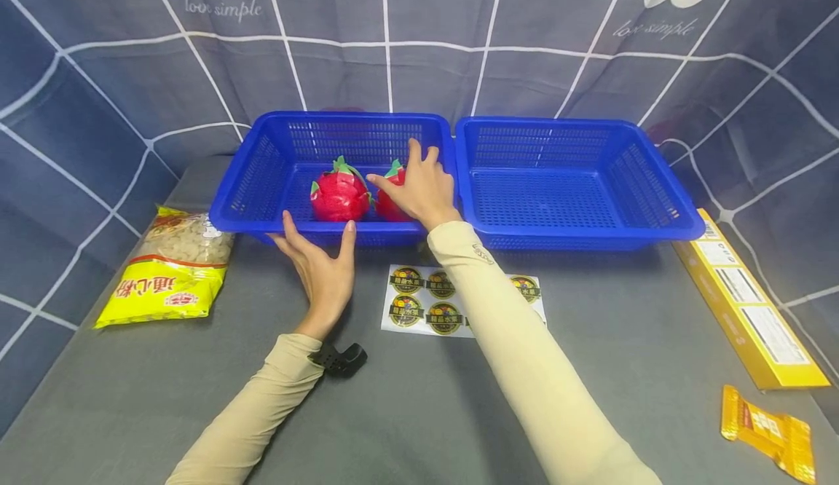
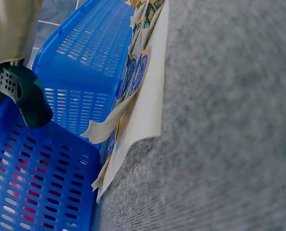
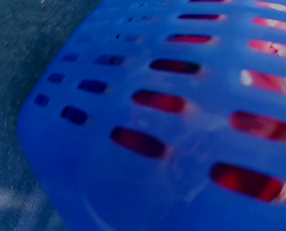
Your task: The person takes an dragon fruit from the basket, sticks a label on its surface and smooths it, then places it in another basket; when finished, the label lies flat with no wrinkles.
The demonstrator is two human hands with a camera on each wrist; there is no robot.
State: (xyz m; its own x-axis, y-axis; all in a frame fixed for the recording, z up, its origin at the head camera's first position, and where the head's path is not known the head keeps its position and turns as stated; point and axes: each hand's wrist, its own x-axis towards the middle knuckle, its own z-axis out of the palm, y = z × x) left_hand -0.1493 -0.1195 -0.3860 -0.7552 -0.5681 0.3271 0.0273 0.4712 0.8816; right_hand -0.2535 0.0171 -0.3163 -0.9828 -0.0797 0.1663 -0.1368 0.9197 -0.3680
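Observation:
Two red dragon fruits with green tips sit side by side in the left blue basket [image 1: 262, 208]. The left dragon fruit [image 1: 339, 195] shows almost whole; the right dragon fruit [image 1: 387, 204] is partly hidden behind my right hand [image 1: 426, 188]. That hand reaches over the basket's front rim, fingers and thumb spread beside the fruit; whether it touches the fruit, I cannot tell. At the front wall of the same basket is my left hand [image 1: 321, 274], thumb and index finger extended up to the rim. The right wrist view shows red through the slots of a basket wall [image 3: 181, 144].
A sheet of round stickers [image 1: 426, 303] lies in front of the baskets, partly under my right forearm. A second blue basket [image 1: 583, 241] adjoins on the right. A yellow pasta bag [image 1: 173, 274] lies left; a yellow box [image 1: 747, 303] and an orange-wrapped snack [image 1: 767, 430] lie right.

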